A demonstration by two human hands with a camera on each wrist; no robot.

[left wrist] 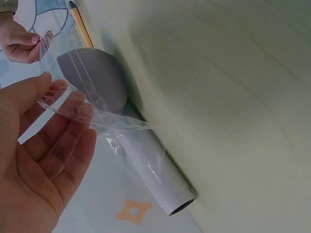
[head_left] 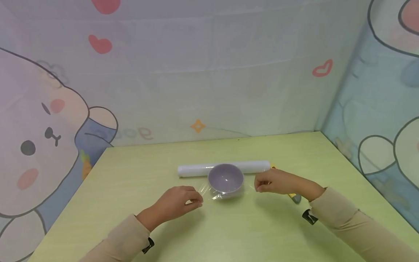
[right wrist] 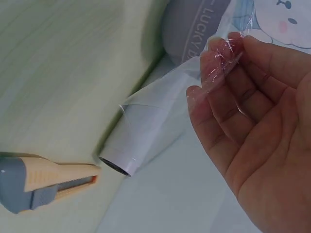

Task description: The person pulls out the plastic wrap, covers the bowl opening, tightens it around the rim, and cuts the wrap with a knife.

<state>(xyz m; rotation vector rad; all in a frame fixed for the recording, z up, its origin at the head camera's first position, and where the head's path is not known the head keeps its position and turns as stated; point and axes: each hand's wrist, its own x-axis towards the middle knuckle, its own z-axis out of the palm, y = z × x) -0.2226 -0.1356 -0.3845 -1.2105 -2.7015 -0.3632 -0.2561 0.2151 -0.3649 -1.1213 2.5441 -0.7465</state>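
Left grip (head_left: pixel 178 202): forearm enters from lower left, hand raised over the tabletop (head_left: pixel 229 233), thumb and fingertips pinching clear plastic wrap (left wrist: pixel 121 121). Right grip (head_left: pixel 274 181): forearm enters from lower right, hand pointing inward, slightly farther from the wearer than the left; its thumb and fingertips pinch the wrap too. Both wrists carry pushed-up sleeves. The wrap spans between the grips.

Purple bowl (head_left: pixel 226 176): upright, between the two grips, nearer neither by much. White roll (head_left: pixel 193 170): lies crosswise just beyond both grips, behind the bowl. Utility knife (right wrist: pixel 53 184): on the tabletop beneath and beyond the right grip.

Visibility: the right grip covers most of the knife in the head view; its blade end shows at right wrist. Bowl hides the roll's middle. Lettering on the bowl, "LUCKY D", is cut short by fingers and wrap. The wrap's edges show mostly as glints; whether it touches the bowl's rim cannot be told.
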